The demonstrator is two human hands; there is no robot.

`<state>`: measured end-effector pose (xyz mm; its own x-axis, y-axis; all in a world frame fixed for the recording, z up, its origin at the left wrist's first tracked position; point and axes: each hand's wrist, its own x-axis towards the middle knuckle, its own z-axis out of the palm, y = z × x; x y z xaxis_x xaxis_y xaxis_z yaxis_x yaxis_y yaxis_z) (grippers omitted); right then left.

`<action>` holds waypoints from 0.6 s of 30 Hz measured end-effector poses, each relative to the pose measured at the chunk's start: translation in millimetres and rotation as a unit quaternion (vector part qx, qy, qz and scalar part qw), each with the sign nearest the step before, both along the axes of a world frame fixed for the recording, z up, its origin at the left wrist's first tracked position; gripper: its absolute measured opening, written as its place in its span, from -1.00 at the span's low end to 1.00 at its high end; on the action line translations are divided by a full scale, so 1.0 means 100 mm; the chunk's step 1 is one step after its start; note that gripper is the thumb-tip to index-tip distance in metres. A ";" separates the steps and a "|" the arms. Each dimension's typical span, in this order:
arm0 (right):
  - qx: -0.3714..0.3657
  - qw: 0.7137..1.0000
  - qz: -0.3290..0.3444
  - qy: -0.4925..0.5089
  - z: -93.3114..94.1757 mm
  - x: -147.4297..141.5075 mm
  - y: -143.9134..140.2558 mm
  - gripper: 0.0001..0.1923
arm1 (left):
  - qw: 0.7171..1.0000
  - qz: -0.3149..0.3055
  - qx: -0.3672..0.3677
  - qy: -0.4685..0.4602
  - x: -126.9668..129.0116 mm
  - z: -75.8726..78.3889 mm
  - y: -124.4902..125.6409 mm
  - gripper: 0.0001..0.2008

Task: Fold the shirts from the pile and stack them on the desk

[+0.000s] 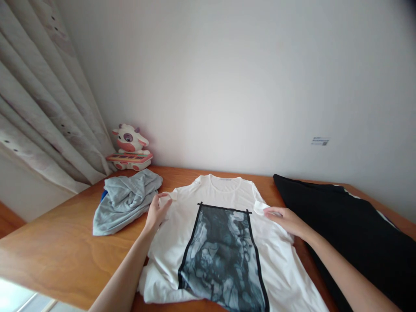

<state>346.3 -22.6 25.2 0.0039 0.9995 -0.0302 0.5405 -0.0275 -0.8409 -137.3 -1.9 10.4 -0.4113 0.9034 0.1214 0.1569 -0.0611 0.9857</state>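
A white T-shirt (224, 190) lies spread front side up, its neckline toward the wall. A dark grey marbled print (224, 255) framed in black covers its front. At the left sleeve, my left hand (158, 210) is closed, pinching the sleeve between thumb and fingers. My right hand (286, 220) pinches the sleeve on the other side, where a bit of white fabric stands up at the fingertips. Wrinkles run along the shirt's lower left, and its bottom edge partly leaves the view.
A crumpled light grey garment (128, 201) lies left of the shirt, with something blue under it. Black cloth (351, 234) spreads over the right side of the wooden table (74, 247). A cow-shaped toy keyboard (130, 149) stands at the back left, beside a curtain (42, 99).
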 end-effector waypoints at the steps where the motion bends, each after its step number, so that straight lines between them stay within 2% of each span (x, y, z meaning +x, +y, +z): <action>1: 0.029 0.999 -0.008 -0.011 -0.01 -0.01 0.00 -0.52 | 0.999 -0.012 -0.006 0.029 -0.01 -0.01 -0.01 -0.57; 3: 0.105 0.990 -0.089 -0.032 -0.05 0.03 -0.05 -0.46 | 0.998 -0.007 -0.019 0.058 -0.03 -0.01 -0.01 -0.60; 5: 0.152 0.960 -0.222 -0.077 -0.12 0.11 -0.18 -0.35 | 0.997 0.027 -0.031 0.072 -0.06 -0.01 -0.01 -0.58; 7: 0.126 0.930 -0.316 -0.139 -0.19 0.18 -0.33 -0.22 | 0.994 0.054 -0.039 0.088 -0.07 -0.02 -0.01 -0.55; 9: 0.077 0.912 -0.349 -0.202 -0.24 0.18 -0.46 -0.12 | 0.991 0.058 -0.043 0.111 -0.06 -0.04 0.00 -0.51; 11: 0.065 0.896 -0.354 -0.259 -0.24 0.08 -0.53 -0.10 | 0.989 0.053 -0.046 0.130 -0.05 -0.07 0.00 -0.47; 14: 0.106 0.881 -0.323 -0.329 -0.16 -0.20 -0.49 -0.27 | 0.987 0.050 -0.045 0.144 -0.04 -0.10 0.01 -0.44; 18: 0.141 0.913 -0.171 -0.344 -0.06 -0.71 -0.28 -0.56 | 0.983 0.062 -0.029 0.169 -0.01 -0.10 -0.03 -0.39</action>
